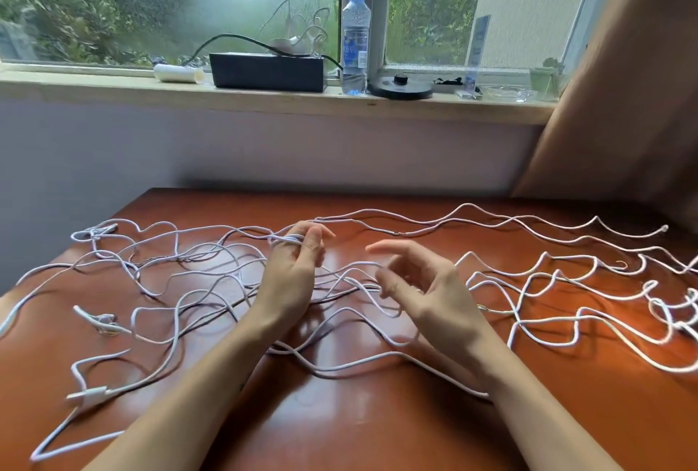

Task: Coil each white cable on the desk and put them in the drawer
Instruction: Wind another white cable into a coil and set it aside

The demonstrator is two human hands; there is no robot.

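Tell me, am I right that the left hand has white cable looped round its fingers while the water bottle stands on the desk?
Not quite. The head view shows the water bottle standing on the windowsill, not the desk. The left hand does have white cable looped round its fingers.

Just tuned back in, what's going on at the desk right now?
A person is coiling a white cable: a few turns are wound round the fingers of the left hand. The right hand hovers open beside it, holding nothing. The loose cables lie tangled across the desk, and no finished coil is in view.
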